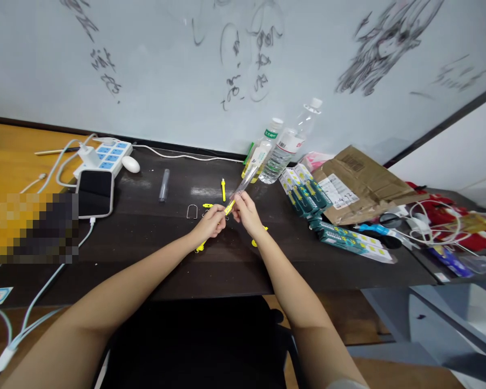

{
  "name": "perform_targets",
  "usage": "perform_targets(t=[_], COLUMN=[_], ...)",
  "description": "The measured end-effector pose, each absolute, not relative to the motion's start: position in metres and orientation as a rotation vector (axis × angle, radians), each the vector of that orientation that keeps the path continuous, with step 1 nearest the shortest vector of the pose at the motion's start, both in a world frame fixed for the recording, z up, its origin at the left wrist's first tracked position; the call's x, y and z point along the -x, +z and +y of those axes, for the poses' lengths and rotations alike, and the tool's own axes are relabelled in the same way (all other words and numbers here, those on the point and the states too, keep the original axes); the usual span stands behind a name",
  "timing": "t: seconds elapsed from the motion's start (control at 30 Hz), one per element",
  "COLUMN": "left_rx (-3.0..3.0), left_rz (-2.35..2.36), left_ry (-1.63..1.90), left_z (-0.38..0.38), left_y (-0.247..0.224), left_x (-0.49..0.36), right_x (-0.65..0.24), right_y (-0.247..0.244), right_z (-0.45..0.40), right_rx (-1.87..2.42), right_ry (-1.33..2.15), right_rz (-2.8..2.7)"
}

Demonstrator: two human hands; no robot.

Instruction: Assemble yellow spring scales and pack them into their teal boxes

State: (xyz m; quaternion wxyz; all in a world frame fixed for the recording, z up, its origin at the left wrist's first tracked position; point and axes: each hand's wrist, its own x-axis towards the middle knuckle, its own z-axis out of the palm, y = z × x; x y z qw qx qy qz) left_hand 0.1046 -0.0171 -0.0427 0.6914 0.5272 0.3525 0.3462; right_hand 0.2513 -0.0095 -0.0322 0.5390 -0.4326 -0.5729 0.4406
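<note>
Over the middle of the dark table, my left hand (213, 222) and my right hand (245, 209) are close together. A small yellow piece (229, 207) is pinched between them, slanting up to the right. From my right fingers a clear plastic tube (248, 179) extends toward the bottles. Around my hands lie a wire loop (192, 212), a yellow stick (223, 190) standing out behind them, and a yellow part (200, 247) below my left hand. Another yellow part (254, 243) is partly hidden by my right wrist. A second clear tube (164, 185) lies to the left.
Two water bottles (285, 148) stand at the back. Green-and-white boxes (305, 190) and a brown package (364, 183) sit on the right, beside tangled cables. A phone (94, 193) and a power strip (113, 156) are on the left. A whiteboard (166, 70) rises behind.
</note>
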Motion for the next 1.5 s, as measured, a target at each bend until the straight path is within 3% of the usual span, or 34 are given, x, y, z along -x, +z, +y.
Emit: perform_targets(t=[0.43, 1.0, 1.5], left_rx=[-0.995, -0.83, -1.076], left_rz=[0.773, 0.89, 0.665], left_ry=[0.96, 1.045, 0.774], left_z=[-0.016, -0.002, -0.01], left_y=[-0.037, -0.046, -0.042], left_x=[-0.106, -0.097, -0.1], right_x=[-0.242, -0.233, -0.284], right_y=[-0.031, -0.044, -0.014], right_z=[-0.02, -0.034, -0.008], right_rx=[0.971, 0.897, 0.946], right_ry=[1.101, 1.521, 1.209], right_rz=[-1.541, -1.721, -1.37])
